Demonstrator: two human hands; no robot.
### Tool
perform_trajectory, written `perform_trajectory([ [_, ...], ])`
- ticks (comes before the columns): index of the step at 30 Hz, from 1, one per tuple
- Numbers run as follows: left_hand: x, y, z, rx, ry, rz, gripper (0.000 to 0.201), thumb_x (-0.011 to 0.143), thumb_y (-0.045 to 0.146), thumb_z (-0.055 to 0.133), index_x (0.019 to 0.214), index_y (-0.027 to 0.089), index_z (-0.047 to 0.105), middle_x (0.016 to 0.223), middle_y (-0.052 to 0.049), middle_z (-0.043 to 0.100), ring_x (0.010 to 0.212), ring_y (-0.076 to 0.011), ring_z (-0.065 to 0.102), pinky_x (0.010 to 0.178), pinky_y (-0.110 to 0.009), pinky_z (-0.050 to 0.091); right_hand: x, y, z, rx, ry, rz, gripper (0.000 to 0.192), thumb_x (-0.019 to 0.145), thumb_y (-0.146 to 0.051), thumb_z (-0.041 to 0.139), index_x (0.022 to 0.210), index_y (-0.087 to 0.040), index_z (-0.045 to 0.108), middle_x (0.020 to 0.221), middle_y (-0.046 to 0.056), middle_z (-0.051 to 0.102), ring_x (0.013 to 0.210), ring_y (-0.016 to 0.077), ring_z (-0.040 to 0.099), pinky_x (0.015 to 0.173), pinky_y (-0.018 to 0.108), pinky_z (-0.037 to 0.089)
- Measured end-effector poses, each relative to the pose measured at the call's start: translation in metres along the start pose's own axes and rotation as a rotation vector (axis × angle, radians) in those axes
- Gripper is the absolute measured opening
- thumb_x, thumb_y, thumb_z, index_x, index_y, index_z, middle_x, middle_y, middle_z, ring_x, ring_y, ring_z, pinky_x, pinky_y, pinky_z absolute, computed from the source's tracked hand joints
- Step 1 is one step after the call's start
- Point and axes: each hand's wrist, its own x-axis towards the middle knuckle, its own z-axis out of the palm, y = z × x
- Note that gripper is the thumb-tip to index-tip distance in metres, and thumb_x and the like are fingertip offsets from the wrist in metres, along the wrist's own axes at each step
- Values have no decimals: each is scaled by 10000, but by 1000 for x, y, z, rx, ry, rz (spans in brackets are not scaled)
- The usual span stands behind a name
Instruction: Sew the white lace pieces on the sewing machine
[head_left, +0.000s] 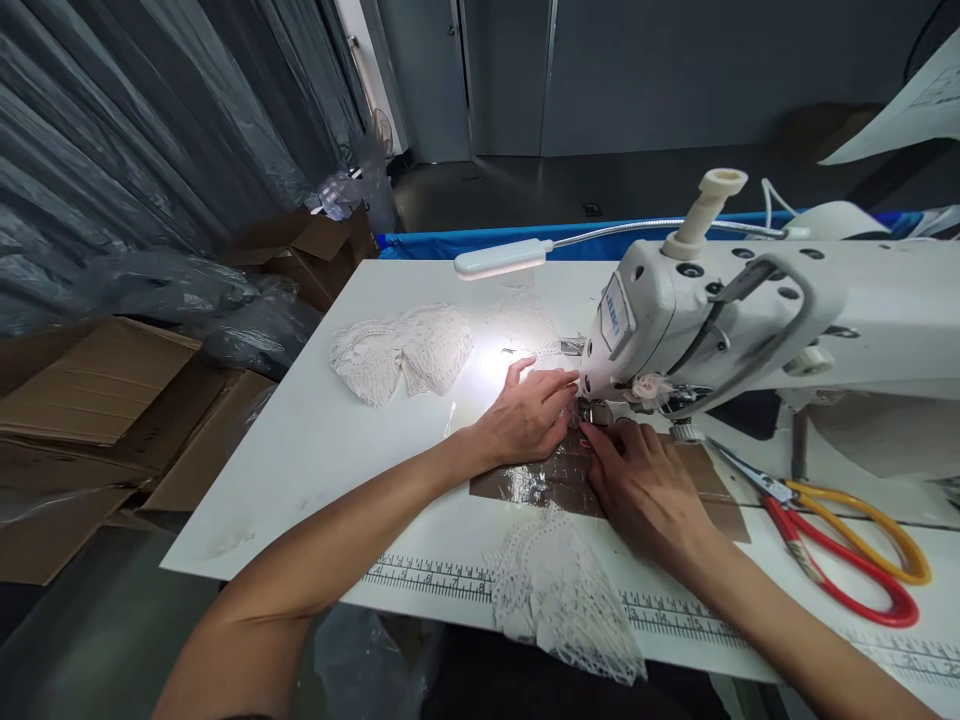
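1. White lace piece (562, 590) first, head view: it's down on the counter (292, 490), between the forearms, its lower end overhanging the near edge.
2. Long axis runs toward the person, slanting a touch right, across the printed ruler (431, 578).
3. Up to the left hand (529, 415): palm down, fingers stretched toward the sewing machine (720, 310); whether they pinch anything, I can't tell.
4. Right hand (645, 480) now, index reaching in, other fingers bent; its grip is hidden too.
5. Key relation: both hands meet beside the machine's head, so that lace lies back toward the body, apparently nearer the right hand.
6. Over on the left, beyond the left hand, sits a lace pair (435, 350); scissors (832, 540) lie right.
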Motion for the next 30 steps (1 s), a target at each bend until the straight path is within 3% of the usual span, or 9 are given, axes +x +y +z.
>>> perform_trajectory([
  [5, 3, -3, -4, -16, -143, 78, 344, 954, 200, 327, 1187, 143, 574, 1363, -128, 532, 1238, -248, 490, 1001, -473, 349, 0, -3, -1, -34, -17, 9, 370, 876, -184, 486, 1238, -163, 562, 979, 133, 578, 868, 279, 517, 693, 384, 407],
  [18, 2, 0, -5, 4, -143, -23, 334, 950, 236, 351, 1181, 184, 586, 1319, -112, 560, 1281, -279, 455, 1071, -564, 271, 0, -10, -4, -81, 41, 45, 340, 883, -178, 486, 1207, -156, 586, 973, 154, 591, 832, 267, 523, 680, 378, 379],
  [21, 1, -4, -2, 4, -131, -25, 339, 956, 282, 364, 1218, 179, 553, 1370, -123, 503, 1324, -292, 403, 1082, -551, 281, -1, -4, 3, -1, 65, 33, 360, 887, -162, 466, 1230, -174, 575, 987, 145, 593, 845, 259, 537, 733, 394, 420],
  [24, 2, -7, -7, 31, -95, -36, 385, 962, 318, 379, 1299, 153, 464, 1419, -165, 425, 1329, -316, 376, 1041, -541, 341, -4, 9, 1, 228, 71, -39, 367, 925, -186, 410, 1264, -161, 549, 1034, 151, 594, 915, 264, 560, 759, 399, 475],
  [27, -2, 4, -24, 55, -84, -83, 405, 975, 333, 372, 1303, 100, 417, 1359, -207, 446, 1154, -301, 510, 880, -475, 471, -19, 28, -23, 494, 42, -119, 389, 965, -266, 387, 1327, -181, 502, 1160, 144, 579, 962, 228, 596, 777, 363, 526],
  [29, -11, 27, -39, 14, -163, -131, 358, 999, 329, 310, 1202, 83, 475, 1176, -185, 547, 864, -217, 590, 667, -359, 509, -39, 42, -49, 608, 58, -159, 372, 961, -300, 433, 1325, -272, 507, 1145, 81, 607, 943, 197, 619, 769, 330, 542],
  [30, -18, 42, -46, -23, -236, -148, 367, 1012, 337, 266, 1115, 85, 512, 1039, -153, 581, 717, -172, 570, 558, -305, 478, -51, 48, -62, 591, 143, -113, 365, 958, -344, 452, 1311, -288, 522, 1096, 67, 629, 903, 190, 627, 730, 316, 547],
])
